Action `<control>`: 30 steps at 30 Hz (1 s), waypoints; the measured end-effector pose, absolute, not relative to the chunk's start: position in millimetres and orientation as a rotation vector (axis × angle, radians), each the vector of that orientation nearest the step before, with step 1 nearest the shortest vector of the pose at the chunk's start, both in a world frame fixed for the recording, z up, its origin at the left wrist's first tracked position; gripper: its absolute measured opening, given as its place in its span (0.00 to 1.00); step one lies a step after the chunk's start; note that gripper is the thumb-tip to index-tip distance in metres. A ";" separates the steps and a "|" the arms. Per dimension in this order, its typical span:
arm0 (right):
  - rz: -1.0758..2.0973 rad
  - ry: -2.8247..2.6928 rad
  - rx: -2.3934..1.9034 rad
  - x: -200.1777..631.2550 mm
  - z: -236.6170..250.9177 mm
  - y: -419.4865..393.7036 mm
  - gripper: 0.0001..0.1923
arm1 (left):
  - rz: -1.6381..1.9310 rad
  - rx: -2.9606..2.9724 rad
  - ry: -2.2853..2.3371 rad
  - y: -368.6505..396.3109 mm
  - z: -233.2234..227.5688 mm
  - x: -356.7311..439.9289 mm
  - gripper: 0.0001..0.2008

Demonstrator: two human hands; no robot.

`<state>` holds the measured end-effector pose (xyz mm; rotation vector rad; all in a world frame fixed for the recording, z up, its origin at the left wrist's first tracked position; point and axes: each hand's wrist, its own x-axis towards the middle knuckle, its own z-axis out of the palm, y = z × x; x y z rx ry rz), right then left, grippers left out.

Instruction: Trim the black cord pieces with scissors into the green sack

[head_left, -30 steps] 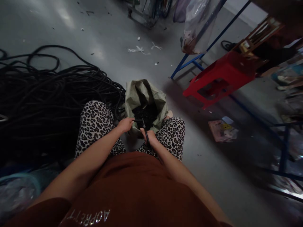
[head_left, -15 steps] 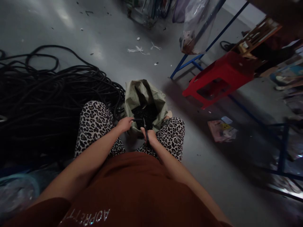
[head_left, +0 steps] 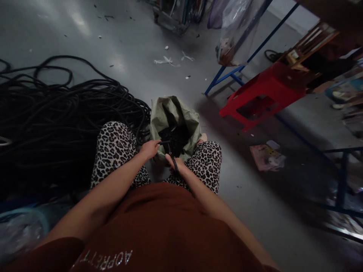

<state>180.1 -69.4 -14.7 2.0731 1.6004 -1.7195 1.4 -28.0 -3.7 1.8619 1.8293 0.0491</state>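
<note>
My left hand (head_left: 150,149) is closed on a black cord (head_left: 164,142), whose end sticks out to the right over the mouth of a woven sack (head_left: 155,115). In my right hand (head_left: 176,163) is a pair of black-handled scissors (head_left: 174,163), with the blades pointing up at the cord. Whether the blades touch the cord I cannot tell. Dark pieces (head_left: 178,138) fill the inside of the sack, which stands between my knees. A large tangle of black cord (head_left: 70,109) lies on the floor to the left.
A red plastic stool (head_left: 263,96) lies tipped at the right, beside a blue metal frame (head_left: 224,77). White scraps (head_left: 167,61) and a pink printed packet (head_left: 266,156) lie on the floor. At the lower left stands a pale blue tub (head_left: 42,219) holding clear plastic.
The scissors and my right hand have shifted slightly left, closer to my left hand. My left hand keeps its hold on the cord.
</note>
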 end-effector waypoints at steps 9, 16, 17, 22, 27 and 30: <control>-1.803 1.529 2.059 179.6 -12.1 -68.0 0.38 | -0.034 1.965 1.737 -31.8 -6.1 2.2 0.19; -1.774 1.544 2.084 178.2 -11.3 -67.4 0.39 | -0.076 1.999 1.710 -34.0 -5.2 3.2 0.18; -1.779 1.533 2.083 178.0 -11.5 -67.4 0.39 | -0.084 2.001 1.709 -34.1 -5.3 3.4 0.19; -1.780 1.478 2.093 177.5 -12.0 -67.4 0.40 | -0.122 2.004 1.695 -34.3 -4.6 3.9 0.19; -1.848 1.378 2.052 177.8 -14.1 -68.2 0.43 | -0.152 2.044 1.662 -34.8 -2.2 4.0 0.19; -1.897 1.334 2.064 177.6 -16.2 -68.4 0.44 | -0.168 2.068 1.649 -34.8 -0.8 4.5 0.19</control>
